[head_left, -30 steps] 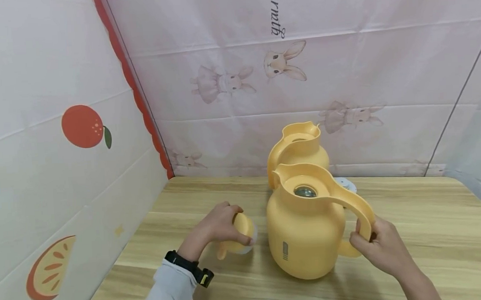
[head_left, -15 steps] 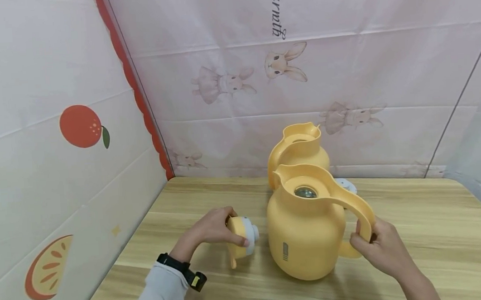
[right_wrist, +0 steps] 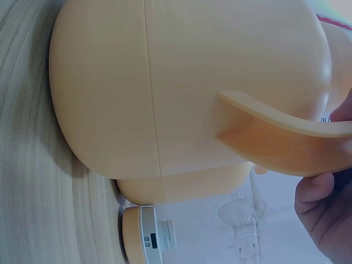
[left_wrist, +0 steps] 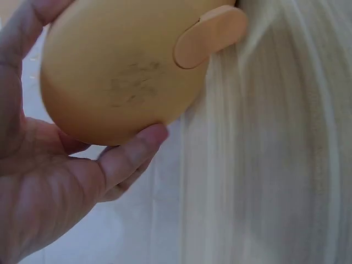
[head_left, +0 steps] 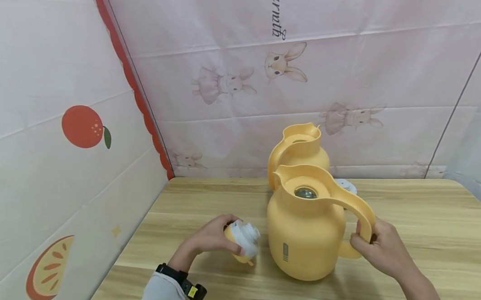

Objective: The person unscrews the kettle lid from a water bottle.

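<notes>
My left hand [head_left: 217, 235] grips a yellow and white jug lid [head_left: 245, 238] by its edge, left of the near jug. The lid is tilted, with its white threaded plug side facing up and right. In the left wrist view its smooth yellow top shows, with an orange lever [left_wrist: 212, 36] on it. A yellow thermos jug [head_left: 306, 237] stands upright on the table, its round mouth uncovered and a glassy inside showing. My right hand [head_left: 382, 242] holds that jug's handle [right_wrist: 286, 137], fingers curled round its lower part.
Behind the near jug stands a second yellow jug [head_left: 303, 153], also without a lid. Another lid [right_wrist: 144, 234] lies plug side up on the wooden table [head_left: 215, 287], partly hidden in the head view. Printed cloth walls [head_left: 240, 136] rise at the back and left.
My left hand has turned the lid over, so its white plug side has swung from the right-hand side to facing up and right. The right hand and both jugs stay put.
</notes>
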Motion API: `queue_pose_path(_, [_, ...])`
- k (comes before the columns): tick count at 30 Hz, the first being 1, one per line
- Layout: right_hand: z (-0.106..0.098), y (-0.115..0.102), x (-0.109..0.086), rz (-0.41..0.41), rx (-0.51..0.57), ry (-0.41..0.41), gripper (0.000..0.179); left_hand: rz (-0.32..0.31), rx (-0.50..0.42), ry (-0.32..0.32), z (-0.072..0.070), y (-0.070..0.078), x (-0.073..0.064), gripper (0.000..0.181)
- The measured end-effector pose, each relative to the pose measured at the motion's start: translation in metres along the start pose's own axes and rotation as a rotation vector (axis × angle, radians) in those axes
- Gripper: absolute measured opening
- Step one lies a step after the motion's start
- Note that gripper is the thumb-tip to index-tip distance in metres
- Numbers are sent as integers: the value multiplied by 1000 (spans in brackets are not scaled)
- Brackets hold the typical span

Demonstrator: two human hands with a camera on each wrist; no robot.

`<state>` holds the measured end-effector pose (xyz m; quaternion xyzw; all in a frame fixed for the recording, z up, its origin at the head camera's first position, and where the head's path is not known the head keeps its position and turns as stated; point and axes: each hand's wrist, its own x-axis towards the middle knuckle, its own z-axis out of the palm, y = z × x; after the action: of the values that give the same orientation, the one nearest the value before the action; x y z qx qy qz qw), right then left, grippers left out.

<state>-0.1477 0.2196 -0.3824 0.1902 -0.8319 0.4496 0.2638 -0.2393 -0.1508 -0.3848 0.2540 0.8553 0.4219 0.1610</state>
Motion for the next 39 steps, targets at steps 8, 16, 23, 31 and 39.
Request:
queue_pose_path(8, [0,-1,0,0,1,0,30,9,-12,70,9,-9,-2,74])
queue_pose_path(16, [0,-1,1,4,4,-2,30,-7,-7,166,19,-18,-2,81])
queue_pose_path(23, [0,-1,0,9,6,-5,31,-26,9,179,25,-20,0,83])
queue_pose_path(31, [0,0,0,5,13,-3,32,-20,29,172,32,-25,0,83])
queue_pose_path(39, [0,0,0,2,6,-6,31,-17,94,168,38,-33,1,85])
